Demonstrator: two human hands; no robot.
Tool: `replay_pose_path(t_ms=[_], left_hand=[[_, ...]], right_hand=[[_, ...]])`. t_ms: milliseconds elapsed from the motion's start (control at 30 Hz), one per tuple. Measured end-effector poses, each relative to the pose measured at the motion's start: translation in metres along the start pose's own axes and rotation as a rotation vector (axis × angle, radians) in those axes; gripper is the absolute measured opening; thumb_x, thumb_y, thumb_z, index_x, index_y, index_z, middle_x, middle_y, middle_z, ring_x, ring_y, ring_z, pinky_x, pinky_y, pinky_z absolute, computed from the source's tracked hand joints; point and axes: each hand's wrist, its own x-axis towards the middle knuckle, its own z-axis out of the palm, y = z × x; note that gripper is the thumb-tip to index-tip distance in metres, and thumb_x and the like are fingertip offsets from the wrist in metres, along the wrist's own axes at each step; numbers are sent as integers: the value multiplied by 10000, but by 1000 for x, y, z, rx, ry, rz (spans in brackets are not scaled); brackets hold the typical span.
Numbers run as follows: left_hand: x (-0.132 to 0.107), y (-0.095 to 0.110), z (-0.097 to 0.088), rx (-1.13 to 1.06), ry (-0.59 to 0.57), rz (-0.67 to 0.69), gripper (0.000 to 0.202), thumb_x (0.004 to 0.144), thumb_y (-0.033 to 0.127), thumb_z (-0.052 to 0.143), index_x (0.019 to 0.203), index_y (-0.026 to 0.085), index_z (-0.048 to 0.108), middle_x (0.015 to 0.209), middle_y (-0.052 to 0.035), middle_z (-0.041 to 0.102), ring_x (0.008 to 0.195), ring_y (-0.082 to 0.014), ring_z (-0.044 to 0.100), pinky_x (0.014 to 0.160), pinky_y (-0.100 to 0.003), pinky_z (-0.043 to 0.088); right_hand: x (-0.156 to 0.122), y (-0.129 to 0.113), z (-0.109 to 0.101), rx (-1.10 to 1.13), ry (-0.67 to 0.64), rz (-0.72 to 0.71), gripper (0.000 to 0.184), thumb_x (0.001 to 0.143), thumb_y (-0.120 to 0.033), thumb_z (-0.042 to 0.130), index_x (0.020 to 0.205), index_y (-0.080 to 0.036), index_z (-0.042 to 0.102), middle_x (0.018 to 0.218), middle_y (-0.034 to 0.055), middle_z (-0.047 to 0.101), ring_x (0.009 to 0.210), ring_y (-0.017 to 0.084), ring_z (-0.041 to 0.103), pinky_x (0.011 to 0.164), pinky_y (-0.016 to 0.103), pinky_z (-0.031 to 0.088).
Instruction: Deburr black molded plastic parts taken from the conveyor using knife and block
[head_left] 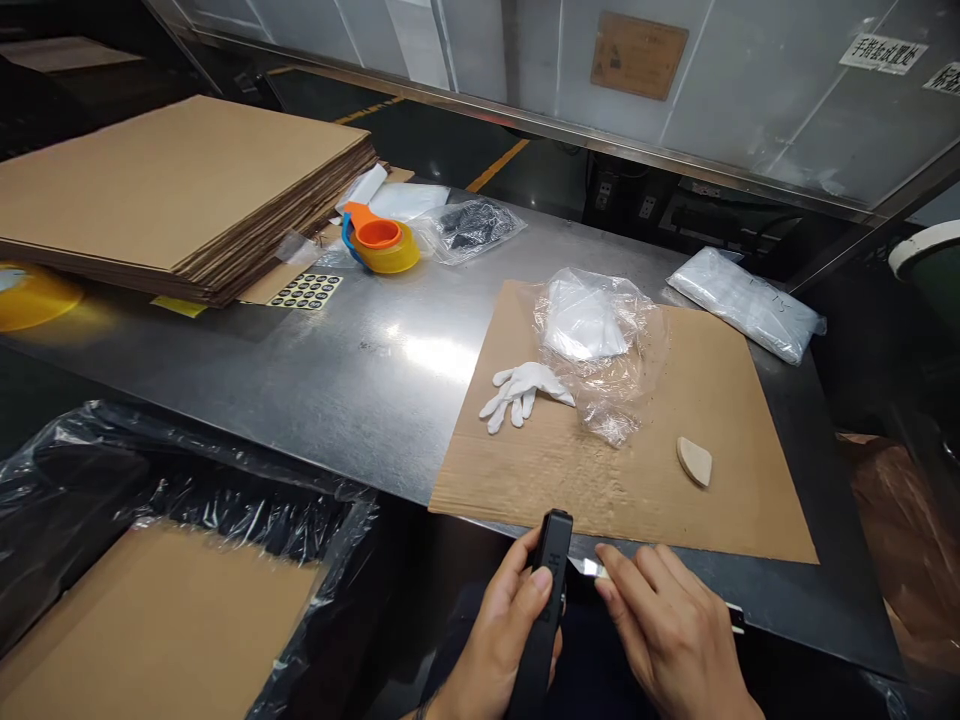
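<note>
My left hand (501, 632) is wrapped round a black utility knife (547, 600) at the table's near edge, thumb on its top. A short silvery blade (589, 567) sticks out to the right. My right hand (667, 632) lies beside it, its fingertips pinching or touching the blade's tip. Just beyond lies a sheet of brown cardboard (675, 500) on the steel table (360, 370). On the sheet are a white glove (521, 392), a clear plastic bag (596, 340) with white contents, and a small beige wedge (694, 461).
A stack of flat cardboard (172, 190) fills the far left, with an orange and yellow tape dispenser (381, 242), a sticker sheet (306, 290) and bagged items beside it. A white packet (746, 303) lies far right. A black-lined box (150, 590) stands at near left.
</note>
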Motion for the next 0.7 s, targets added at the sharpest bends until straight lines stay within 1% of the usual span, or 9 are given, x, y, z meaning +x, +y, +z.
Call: replay_pose_path(t_ms=[200,367,467,700], left_hand=[[5,-7,-6,-20,-71,-5,557,751,539,558,1208,277,377,652,48,505,336,-19,336,308,-140,272],[6,-8,-8,-15,-73,4,547,754,545,551,1191,269,372,662,48,497,347,-21,355,307,-135,280],[5,-7,-7,-21,-83,4,570,739,554,564,1193,269,371,657,49,493,345,-16,341,313,-135,269],[-4,0,-1,13,-44,-4,523,774,516,547,1210,272,395,685,33,494,389,-17,355,350,-129,271]], right_hand=[[1,4,1,36,48,43,256,924,-236,426,1043,-132,627,643,31,539,601,135,499,555,246,358],[3,3,0,43,49,19,256,926,-243,422,1044,-142,627,636,32,538,602,140,492,551,246,350],[3,2,0,35,41,12,258,929,-244,413,1042,-149,625,639,31,542,601,140,490,544,246,345],[3,1,0,38,21,12,268,934,-250,397,1035,-152,626,635,30,540,601,138,490,543,247,343]])
